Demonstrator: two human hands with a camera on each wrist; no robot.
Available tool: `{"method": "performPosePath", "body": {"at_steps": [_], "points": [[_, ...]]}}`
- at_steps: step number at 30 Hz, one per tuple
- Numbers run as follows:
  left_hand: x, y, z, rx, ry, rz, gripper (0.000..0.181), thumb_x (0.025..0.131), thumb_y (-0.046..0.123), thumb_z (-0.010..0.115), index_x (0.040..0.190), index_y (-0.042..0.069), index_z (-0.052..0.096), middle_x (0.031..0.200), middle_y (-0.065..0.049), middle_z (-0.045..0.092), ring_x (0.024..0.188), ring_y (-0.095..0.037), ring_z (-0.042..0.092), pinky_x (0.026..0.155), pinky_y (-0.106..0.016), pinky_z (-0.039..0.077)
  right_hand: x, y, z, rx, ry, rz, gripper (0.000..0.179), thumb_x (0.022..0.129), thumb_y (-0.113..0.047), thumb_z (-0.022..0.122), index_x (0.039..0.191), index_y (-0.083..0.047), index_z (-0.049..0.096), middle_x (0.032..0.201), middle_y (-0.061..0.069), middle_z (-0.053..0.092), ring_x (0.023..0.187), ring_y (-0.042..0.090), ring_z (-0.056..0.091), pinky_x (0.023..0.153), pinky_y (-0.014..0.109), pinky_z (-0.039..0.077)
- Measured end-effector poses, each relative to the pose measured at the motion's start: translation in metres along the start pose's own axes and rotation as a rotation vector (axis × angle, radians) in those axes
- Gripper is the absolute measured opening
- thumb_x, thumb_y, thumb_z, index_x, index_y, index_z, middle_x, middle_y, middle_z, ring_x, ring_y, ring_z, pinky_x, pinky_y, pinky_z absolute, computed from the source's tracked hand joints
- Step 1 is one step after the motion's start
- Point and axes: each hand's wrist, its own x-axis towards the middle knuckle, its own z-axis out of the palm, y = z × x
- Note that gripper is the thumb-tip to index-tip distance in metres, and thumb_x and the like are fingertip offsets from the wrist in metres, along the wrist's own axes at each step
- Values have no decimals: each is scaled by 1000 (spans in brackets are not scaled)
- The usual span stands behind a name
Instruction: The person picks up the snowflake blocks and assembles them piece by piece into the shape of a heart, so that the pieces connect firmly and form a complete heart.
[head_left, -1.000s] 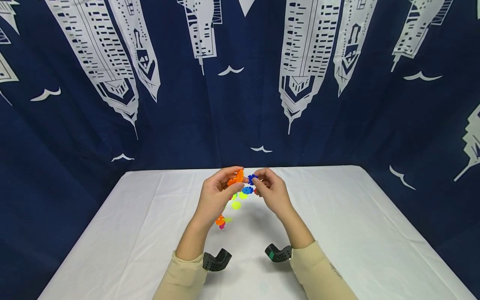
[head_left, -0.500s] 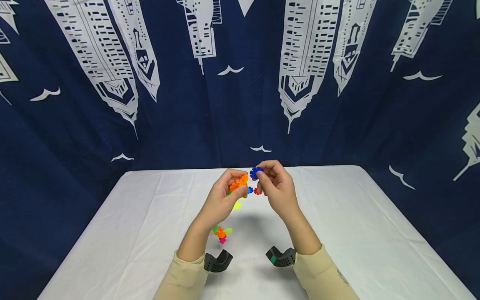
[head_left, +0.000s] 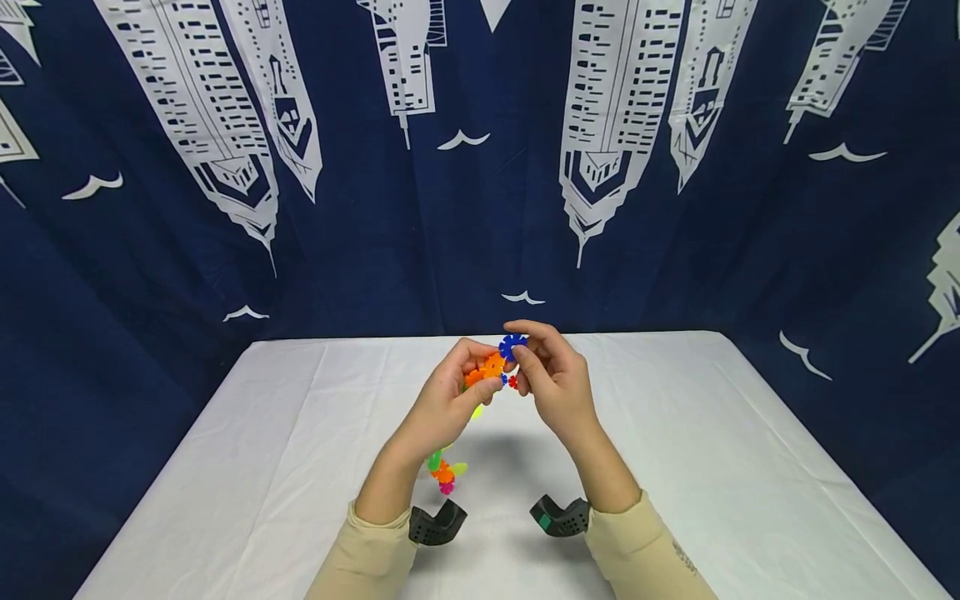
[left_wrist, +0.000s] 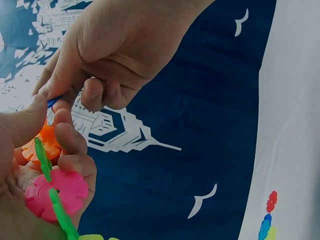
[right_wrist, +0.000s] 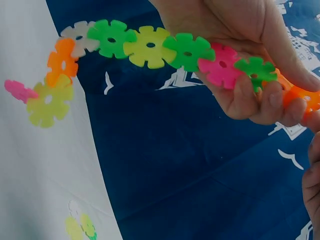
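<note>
My left hand (head_left: 442,396) holds one end of a chain of flower-shaped interlocking discs, its fingers curled round the orange discs (head_left: 492,365). In the right wrist view the chain runs on through a pink disc (right_wrist: 220,65), a green disc (right_wrist: 187,52), a yellow disc (right_wrist: 151,47) and several others, and its far end hangs free. Between thumb and fingers, my right hand (head_left: 555,375) pinches a dark blue disc (head_left: 512,346). The blue disc's edge is right at the outermost orange disc, and its slots show in the head view. Fingers mostly hide it in the left wrist view.
Loose discs lie on the white table (head_left: 675,458) beyond the hands: a red disc (left_wrist: 271,201), a light blue disc (left_wrist: 264,230) and yellow discs (right_wrist: 75,227). A navy curtain (head_left: 480,233) with printed buildings stands behind the table. Black wrist mounts (head_left: 437,522) jut inward from both sleeves.
My right hand has risen slightly and turned the blue disc's face toward the head camera. My left hand has moved right, bringing the orange end close to it; the chain's free end hangs lower in view.
</note>
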Motion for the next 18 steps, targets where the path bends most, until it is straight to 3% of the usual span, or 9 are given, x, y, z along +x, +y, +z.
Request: {"method": "performPosePath", "body": {"at_steps": [7, 13, 18], "points": [[-1, 2, 2, -62, -7, 25, 28, 98, 0, 57, 124, 0, 47, 104, -22, 59, 77, -17, 54, 70, -19, 49, -3, -2, 8, 88, 11, -29, 19, 98, 8, 52, 114, 5, 60, 67, 14, 54, 48, 10, 43, 42, 20, 38], [-1, 5, 4, -102, -12, 66, 28, 98, -2, 58, 124, -3, 47, 100, -22, 60, 75, -13, 53, 68, -18, 48, -6, -6, 13, 185, 30, -38, 17, 99, 10, 49, 115, 12, 51, 70, 5, 51, 55, 8, 42, 47, 14, 37], [-3, 5, 4, -89, -8, 70, 27, 97, -2, 58, 122, -5, 47, 99, -25, 59, 75, -13, 53, 70, -19, 49, -7, -8, 14, 172, 22, -49, 17, 99, 9, 49, 115, 12, 52, 71, 8, 52, 55, 8, 42, 49, 13, 38]]}}
